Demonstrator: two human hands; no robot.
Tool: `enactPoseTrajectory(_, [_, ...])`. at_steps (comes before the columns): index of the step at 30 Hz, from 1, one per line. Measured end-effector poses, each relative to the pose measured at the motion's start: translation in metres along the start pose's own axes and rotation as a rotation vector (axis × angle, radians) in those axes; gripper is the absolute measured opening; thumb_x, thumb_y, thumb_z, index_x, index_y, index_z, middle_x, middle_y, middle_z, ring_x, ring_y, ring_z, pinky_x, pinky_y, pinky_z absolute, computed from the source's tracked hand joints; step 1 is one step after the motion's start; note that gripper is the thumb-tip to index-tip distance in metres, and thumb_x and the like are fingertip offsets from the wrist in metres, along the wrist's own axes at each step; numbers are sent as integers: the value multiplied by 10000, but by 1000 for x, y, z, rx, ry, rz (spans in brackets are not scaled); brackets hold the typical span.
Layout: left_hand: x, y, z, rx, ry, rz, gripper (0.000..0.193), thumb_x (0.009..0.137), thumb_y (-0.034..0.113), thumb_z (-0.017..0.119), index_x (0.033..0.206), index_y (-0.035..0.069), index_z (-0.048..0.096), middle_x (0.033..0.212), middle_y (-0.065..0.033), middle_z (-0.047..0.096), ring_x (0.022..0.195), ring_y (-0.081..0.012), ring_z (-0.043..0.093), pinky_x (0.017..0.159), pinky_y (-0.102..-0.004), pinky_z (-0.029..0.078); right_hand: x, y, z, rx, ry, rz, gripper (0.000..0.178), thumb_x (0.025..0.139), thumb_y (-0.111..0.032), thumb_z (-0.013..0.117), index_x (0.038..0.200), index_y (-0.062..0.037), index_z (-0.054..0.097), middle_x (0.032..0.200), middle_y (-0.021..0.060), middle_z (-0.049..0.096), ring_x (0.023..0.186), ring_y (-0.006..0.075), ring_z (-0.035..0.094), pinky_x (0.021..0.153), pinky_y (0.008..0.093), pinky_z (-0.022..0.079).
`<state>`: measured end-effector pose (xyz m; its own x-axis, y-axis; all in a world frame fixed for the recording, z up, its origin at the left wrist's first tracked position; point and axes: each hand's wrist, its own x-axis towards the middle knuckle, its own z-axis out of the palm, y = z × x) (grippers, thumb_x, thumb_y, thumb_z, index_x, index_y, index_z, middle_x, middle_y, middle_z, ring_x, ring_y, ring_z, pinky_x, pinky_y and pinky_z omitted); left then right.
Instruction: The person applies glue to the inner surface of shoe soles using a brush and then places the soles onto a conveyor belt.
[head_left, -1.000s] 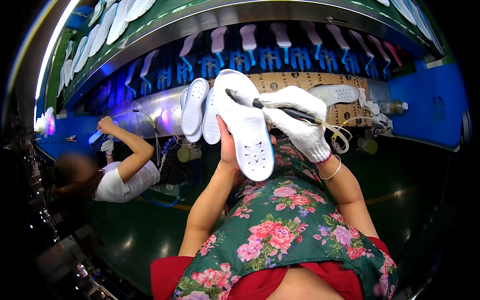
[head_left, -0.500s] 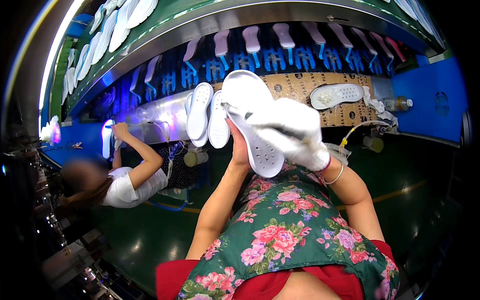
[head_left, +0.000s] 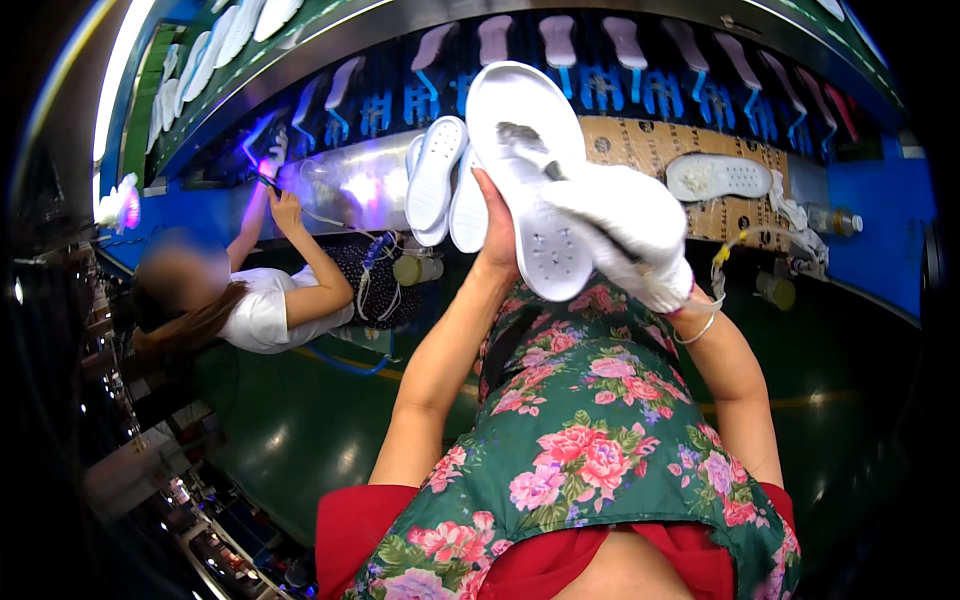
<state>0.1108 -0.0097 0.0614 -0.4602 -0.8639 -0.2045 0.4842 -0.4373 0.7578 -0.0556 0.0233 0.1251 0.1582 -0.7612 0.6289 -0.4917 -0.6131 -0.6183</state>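
A white shoe sole (head_left: 522, 195), tilted with its hollow side up, is gripped along its left edge by my bare left hand (head_left: 502, 240). Over the right side of the sole is my right hand (head_left: 632, 228), in a white glove and closed round a brush (head_left: 524, 138). The brush's dark end looks smeared by motion against the inner surface of the sole; the glove hides its handle. Just left of the held sole, another white sole (head_left: 437, 172) lies on the bench, with a further white sole (head_left: 468, 210) partly behind my left hand.
On brown cardboard (head_left: 640, 140) to the right lies a sole (head_left: 718, 178) with pale crumbs in it. A cloth (head_left: 790, 205) and a bottle (head_left: 835, 220) are beyond it. Pinkish lasts (head_left: 560, 42) line the rack behind. A co-worker (head_left: 285, 300) works at the left.
The held sole sits higher in the view, and the brush has moved from the sole's left edge into its hollow. The co-worker's hands have shifted up and right.
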Motion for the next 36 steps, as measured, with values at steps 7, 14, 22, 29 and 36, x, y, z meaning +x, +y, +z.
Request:
enactPoseTrajectory(7, [9, 4, 0, -336, 235, 14, 1163, 737, 962, 222, 1370, 12, 441, 1074, -208, 655, 946, -296, 673, 872, -427, 567, -17, 7, 11, 224, 24, 130, 233, 760, -102, 780, 992, -81, 764, 984, 90, 748, 855, 255, 714, 782, 358, 559])
enactPoseTrajectory(14, [21, 7, -12, -624, -375, -84, 1219, 638, 1002, 377, 1165, -87, 526, 958, -270, 649, 888, -370, 651, 804, -480, 564, -22, -13, 14, 374, -62, 20, 319, 752, -41, 763, 1053, -145, 757, 966, 65, 739, 837, 250, 719, 748, 363, 567])
enactPoseTrajectory(22, [49, 14, -52, -547, -425, 1, 1157, 610, 965, 490, 1173, -46, 522, 924, -216, 617, 939, -375, 597, 847, -458, 524, -32, -11, 19, 286, -116, -48, 342, 760, -69, 780, 1089, -153, 737, 907, 70, 718, 769, 263, 702, 687, 339, 569])
enactPoseTrajectory(29, [54, 29, -18, -555, -361, -82, 1204, 624, 1010, 342, 1147, -53, 557, 893, -212, 619, 787, -339, 614, 709, -402, 494, -38, -6, 22, 113, -84, -55, 381, 776, -39, 752, 1138, -148, 706, 987, 88, 720, 793, 279, 707, 717, 358, 572])
enactPoseTrajectory(36, [75, 37, -42, -316, -563, -199, 1059, 748, 900, 449, 1334, 18, 457, 1056, -249, 566, 762, -397, 650, 570, -462, 575, -30, -1, 17, 191, -98, 28, 281, 801, -73, 755, 1076, -130, 744, 985, 82, 738, 860, 257, 719, 757, 353, 580])
